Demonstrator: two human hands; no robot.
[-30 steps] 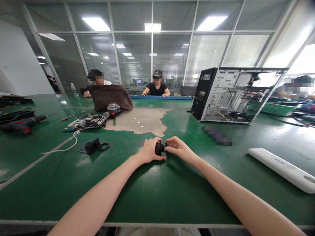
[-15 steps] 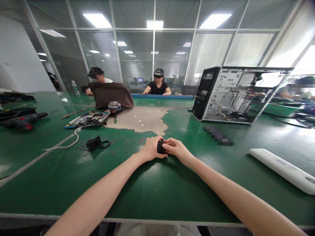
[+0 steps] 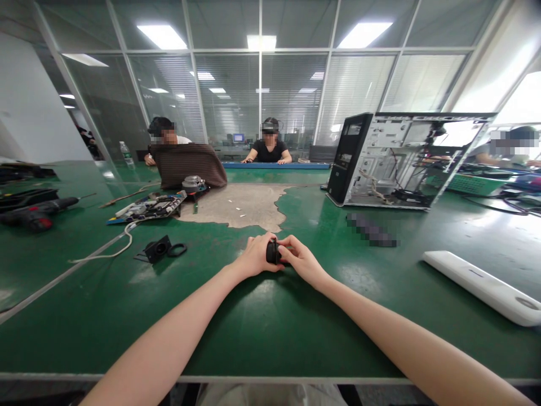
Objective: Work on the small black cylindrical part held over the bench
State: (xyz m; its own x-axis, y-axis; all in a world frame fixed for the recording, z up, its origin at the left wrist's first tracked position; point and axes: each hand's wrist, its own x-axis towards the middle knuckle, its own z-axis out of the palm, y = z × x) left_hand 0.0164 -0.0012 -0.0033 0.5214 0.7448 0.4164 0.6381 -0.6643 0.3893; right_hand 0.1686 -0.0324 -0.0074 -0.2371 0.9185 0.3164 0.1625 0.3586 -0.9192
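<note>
A small round black part (image 3: 273, 252) is held between my two hands just above the green table (image 3: 253, 321), near the middle of the view. My left hand (image 3: 257, 256) wraps round it from the left, thumb below. From the right, my right hand (image 3: 298, 256) pinches its side with thumb and fingers. To the left lie a black square part with a round opening (image 3: 158, 248) and a black ring (image 3: 177, 250), close together on the table.
A circuit board (image 3: 147, 207) and a power drill (image 3: 40, 213) are at the left. An open computer case (image 3: 380, 160) stands back right, a white elongated device (image 3: 482, 285) nearer. Across the table sit two people (image 3: 270, 148) (image 3: 167, 135); another person is far right.
The whole view has shifted slightly. My right fingers have bent a little more around the black part, which both hands still hold.
</note>
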